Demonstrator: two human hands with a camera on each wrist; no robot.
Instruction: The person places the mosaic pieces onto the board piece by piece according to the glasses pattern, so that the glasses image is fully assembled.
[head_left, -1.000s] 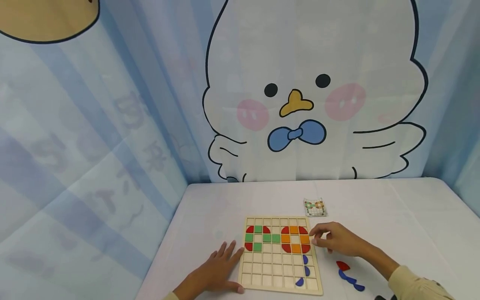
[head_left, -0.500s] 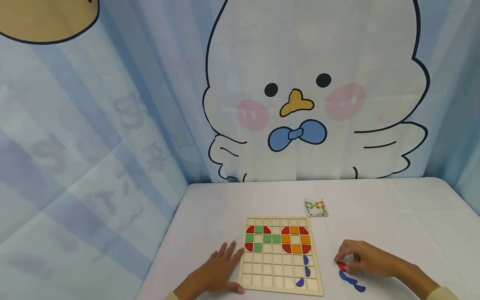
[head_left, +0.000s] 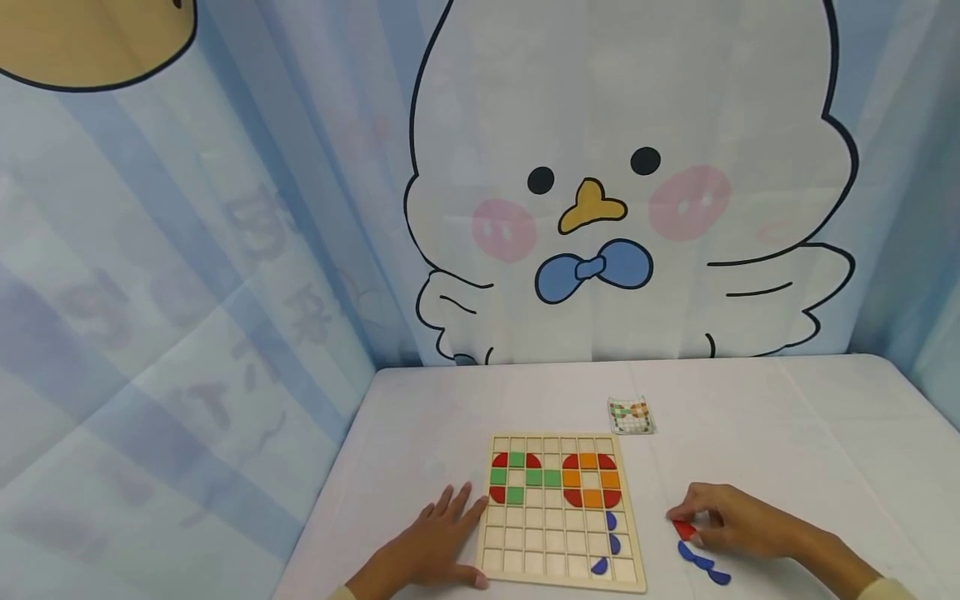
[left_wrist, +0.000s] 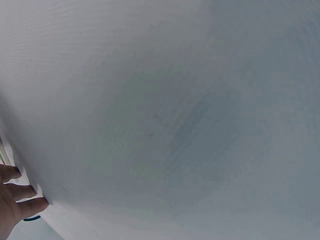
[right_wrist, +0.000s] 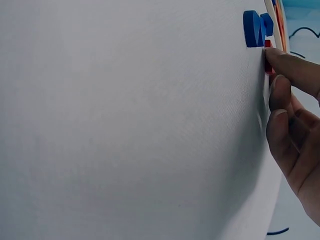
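Observation:
My right hand [head_left: 742, 518] pinches a red quarter-round piece [head_left: 683, 531] between thumb and forefinger, low over the table right of the board. Just below it lie several blue rounded pieces [head_left: 703, 562] in a row; in the right wrist view the blue pieces [right_wrist: 254, 29] stand close beside the red piece [right_wrist: 268, 56]. With fingers spread, my left hand [head_left: 435, 546] rests at the left edge of the wooden grid board [head_left: 525, 542]. Red, green and orange pieces fill cells in its upper rows, and 3 blue pieces [head_left: 614, 544] lie at its lower right.
A small pattern card [head_left: 631, 415] lies behind the board's far right corner. The white table [head_left: 787, 433] reaches back to a curtain [head_left: 450, 208] printed with a cartoon bird.
My right hand has moved from the board's right edge down and right to the loose pieces and taken hold of the red one. My left hand stays in place.

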